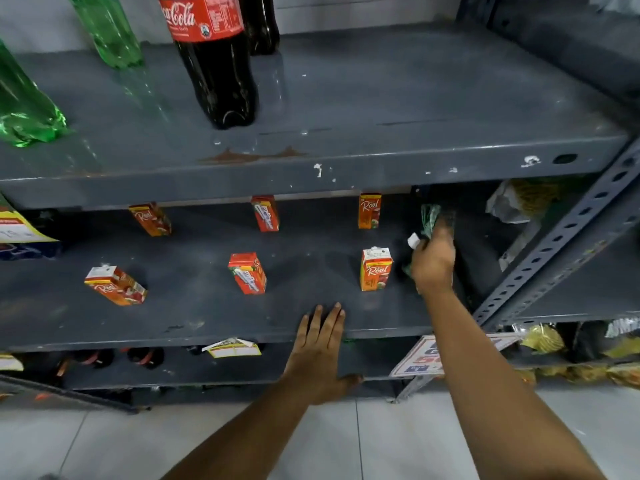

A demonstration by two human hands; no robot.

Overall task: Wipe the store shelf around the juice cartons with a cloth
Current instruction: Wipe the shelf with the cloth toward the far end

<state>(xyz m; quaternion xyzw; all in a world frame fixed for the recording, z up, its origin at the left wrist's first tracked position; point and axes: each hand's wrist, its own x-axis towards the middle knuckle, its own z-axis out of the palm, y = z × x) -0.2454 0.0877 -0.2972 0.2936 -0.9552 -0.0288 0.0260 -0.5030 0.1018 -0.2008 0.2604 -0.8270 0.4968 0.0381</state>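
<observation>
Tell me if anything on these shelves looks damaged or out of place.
Yes. The upper shelf has rust patches and chipped paint along its front edge. On the middle shelf's front lip, a price label is peeling and crumpled. The six juice cartons stand spaced apart.

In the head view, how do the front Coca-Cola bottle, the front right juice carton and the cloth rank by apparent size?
1. Coca-Cola bottle, clearly largest, though nearer the camera.
2. Front right juice carton.
3. Cloth, unsure: the right hand hides most of it.

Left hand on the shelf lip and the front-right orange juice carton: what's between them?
Head view: only bare grey shelf lies between the left hand and the front-right orange juice carton.
</observation>
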